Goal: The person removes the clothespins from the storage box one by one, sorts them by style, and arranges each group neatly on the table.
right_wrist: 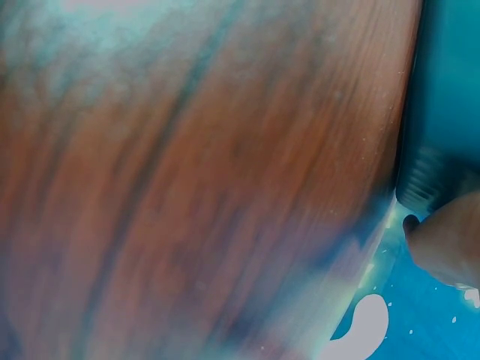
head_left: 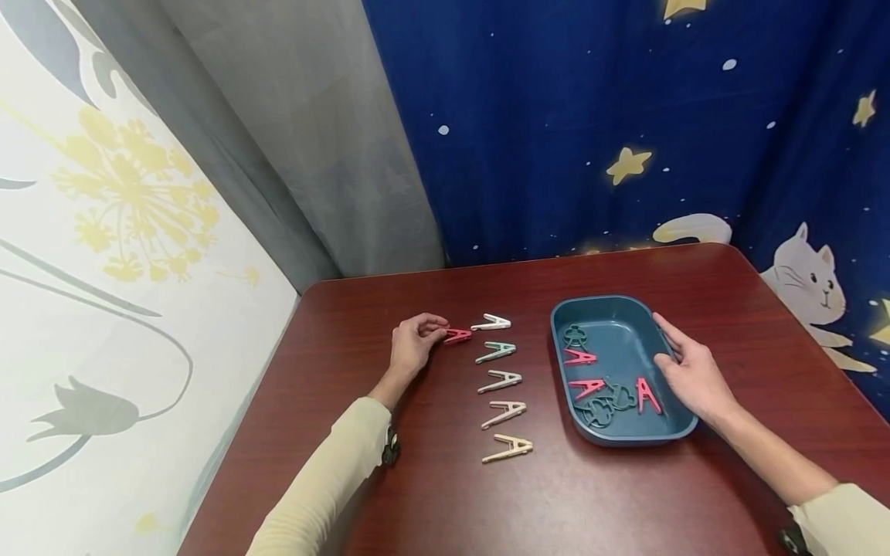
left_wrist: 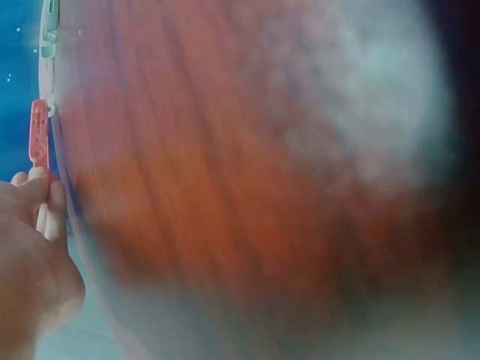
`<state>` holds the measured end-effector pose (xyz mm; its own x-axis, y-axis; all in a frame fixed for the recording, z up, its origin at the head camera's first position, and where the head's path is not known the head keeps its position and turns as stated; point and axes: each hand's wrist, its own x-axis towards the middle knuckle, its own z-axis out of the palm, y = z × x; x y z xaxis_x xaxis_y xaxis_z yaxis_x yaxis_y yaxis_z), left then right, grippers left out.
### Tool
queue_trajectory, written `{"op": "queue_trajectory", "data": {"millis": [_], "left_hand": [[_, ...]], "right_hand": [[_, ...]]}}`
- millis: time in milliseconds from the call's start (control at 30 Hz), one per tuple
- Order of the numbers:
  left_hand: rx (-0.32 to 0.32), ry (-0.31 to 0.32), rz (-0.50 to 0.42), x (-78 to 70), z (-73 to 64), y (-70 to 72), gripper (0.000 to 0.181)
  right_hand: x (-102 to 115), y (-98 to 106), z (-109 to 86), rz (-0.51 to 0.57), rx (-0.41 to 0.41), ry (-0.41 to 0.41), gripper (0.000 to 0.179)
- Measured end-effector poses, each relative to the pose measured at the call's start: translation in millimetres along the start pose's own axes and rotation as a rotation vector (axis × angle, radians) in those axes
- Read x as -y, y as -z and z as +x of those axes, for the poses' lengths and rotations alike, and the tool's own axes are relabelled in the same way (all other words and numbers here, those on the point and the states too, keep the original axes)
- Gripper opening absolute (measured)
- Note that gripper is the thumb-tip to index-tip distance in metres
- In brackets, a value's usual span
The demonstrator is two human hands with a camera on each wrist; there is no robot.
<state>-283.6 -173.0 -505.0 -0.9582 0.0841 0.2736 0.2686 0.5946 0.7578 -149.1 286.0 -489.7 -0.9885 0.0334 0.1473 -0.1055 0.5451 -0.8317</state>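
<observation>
Five pale plastic clothespins (head_left: 513, 378) lie spaced on the dark-red table (head_left: 431, 479), likely kept distinct. The right hand (head_left: 695, 378) grips a blue rounded-rectangular plastic tray (head_left: 619, 347) by its side, seemingly steadying it; beyond, the left hand (head_left: 412, 346) pinches a red plastic clothespin (head_left: 459, 335) beside the row's far end.

The table (head_left: 431, 502) is looked down on and forward across from the head, with the starry curtain (head_left: 542, 100) taken in behind. From the left wrist, the tabletop is viewed close and blurred, with the left hand (left_wrist: 37, 259) caught at the left edge; from the right wrist, the right hand (right_wrist: 450, 240) is caught at the right. The red clothespin (left_wrist: 39, 131) is shared by the head and left-wrist views, the blue tray (right_wrist: 454, 82) by the head and right-wrist views.
</observation>
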Motion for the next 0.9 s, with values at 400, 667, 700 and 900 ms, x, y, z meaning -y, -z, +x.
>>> {"op": "queue_trajectory", "data": {"millis": [400,667,700,900], "left_hand": [[0.008,0.03,0.05,5.5,8.0,-0.7,0.015],[0.051,0.059,0.041,0.3,10.7,-1.0,0.02],[0.063,0.063,0.044,-0.6,11.0,-0.9,0.02],[0.112,0.099,0.06,-6.4,12.9,4.9,0.025]], "right_hand": [[1.0,0.0,1.1,0.003,0.003,0.001,0.068],[0.3,0.3,1.1,0.005,0.001,-0.002,0.068],[0.1,0.5,0.9,0.004,0.001,-0.004,0.068],[0.4,0.6,0.4,0.001,0.001,-0.004,0.068]]}}
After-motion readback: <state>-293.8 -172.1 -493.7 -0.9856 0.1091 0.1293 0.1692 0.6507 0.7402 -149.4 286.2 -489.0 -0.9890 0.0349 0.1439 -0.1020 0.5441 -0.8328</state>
